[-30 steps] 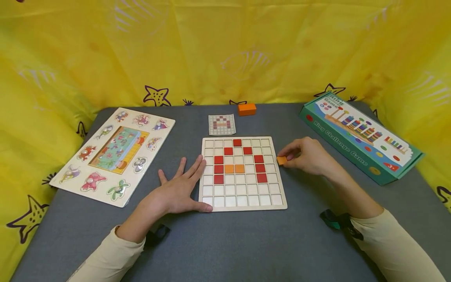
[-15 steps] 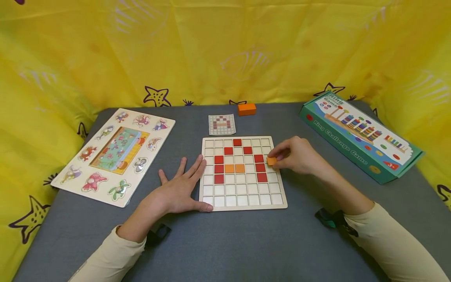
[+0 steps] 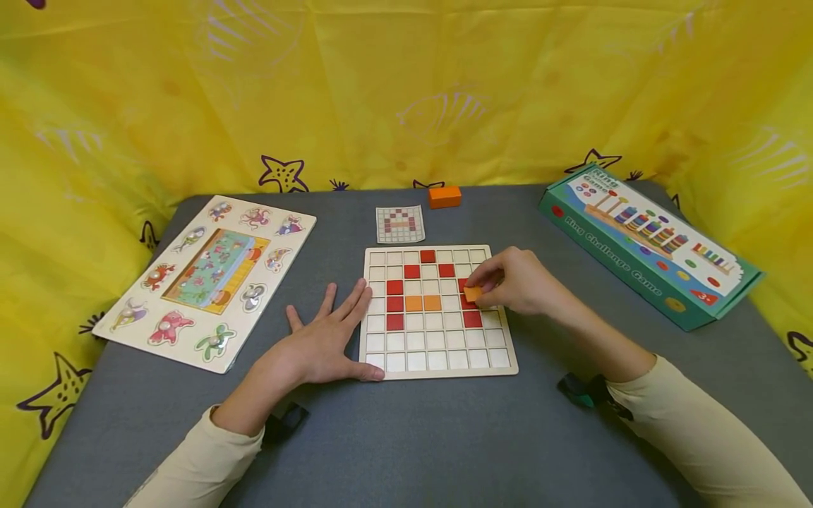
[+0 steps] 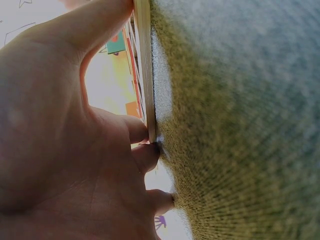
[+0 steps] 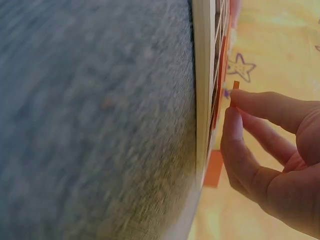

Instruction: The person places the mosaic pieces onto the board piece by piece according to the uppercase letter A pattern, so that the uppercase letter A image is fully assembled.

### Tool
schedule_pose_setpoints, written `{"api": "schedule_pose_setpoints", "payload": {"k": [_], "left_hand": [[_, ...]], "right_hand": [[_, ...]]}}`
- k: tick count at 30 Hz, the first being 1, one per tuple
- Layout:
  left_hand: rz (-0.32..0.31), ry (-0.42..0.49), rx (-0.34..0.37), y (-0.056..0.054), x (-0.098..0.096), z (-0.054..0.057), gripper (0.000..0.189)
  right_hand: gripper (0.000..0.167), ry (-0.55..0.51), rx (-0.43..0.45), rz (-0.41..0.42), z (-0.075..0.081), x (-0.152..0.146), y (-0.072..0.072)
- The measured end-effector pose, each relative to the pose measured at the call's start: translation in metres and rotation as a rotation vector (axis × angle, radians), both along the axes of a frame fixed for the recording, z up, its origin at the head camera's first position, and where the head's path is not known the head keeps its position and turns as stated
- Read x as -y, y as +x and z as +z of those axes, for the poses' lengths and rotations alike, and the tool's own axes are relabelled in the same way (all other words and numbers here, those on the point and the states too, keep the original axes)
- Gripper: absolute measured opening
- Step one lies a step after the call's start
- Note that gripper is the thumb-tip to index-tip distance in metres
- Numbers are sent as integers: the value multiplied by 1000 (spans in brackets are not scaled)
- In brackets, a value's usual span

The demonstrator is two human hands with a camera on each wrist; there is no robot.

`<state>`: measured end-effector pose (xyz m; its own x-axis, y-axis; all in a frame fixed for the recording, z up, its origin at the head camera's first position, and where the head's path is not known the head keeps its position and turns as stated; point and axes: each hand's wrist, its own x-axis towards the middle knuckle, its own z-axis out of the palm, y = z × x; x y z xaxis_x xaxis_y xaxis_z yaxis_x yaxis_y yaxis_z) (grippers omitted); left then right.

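Observation:
A wooden grid board (image 3: 438,375) lies on the grey table, with several red tiles (image 3: 394,322) forming an arch in its cells. Two orange tiles (image 3: 422,303) sit side by side inside that arch. Between thumb and fingers, my right hand (image 3: 517,282) pinches another orange tile (image 3: 472,294), held over the red tiles at the board's right side. The right wrist view shows this tile (image 5: 235,92) edge-on, raised off the board. My left hand (image 3: 320,342) is spread at the board's left edge, its thumb on the near left corner and its fingertips along the side.
Behind the board lie a small pattern card (image 3: 399,224) and an orange block (image 3: 444,197). On the left is a sea-animal peg puzzle (image 3: 238,339). A green game box (image 3: 648,247) stands at the right. Yellow cloth (image 3: 406,92) hangs around the table.
My right hand has carried the orange tile leftward, from beside the board's right edge to above the red tiles. My left hand has stayed in place.

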<state>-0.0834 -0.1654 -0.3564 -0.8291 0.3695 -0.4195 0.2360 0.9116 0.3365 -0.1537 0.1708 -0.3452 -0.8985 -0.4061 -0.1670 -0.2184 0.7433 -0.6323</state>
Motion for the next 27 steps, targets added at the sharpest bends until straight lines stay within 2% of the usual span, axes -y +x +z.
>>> {"api": "schedule_pose_setpoints", "payload": {"k": [14,27], "left_hand": [[-4,5,-8,0,1,0,133],[-3,3,-8,1,1,-1,133]], "right_hand": [[19,3,37,38,2,24,0],[18,1,15,91,0,35,-2]]}}
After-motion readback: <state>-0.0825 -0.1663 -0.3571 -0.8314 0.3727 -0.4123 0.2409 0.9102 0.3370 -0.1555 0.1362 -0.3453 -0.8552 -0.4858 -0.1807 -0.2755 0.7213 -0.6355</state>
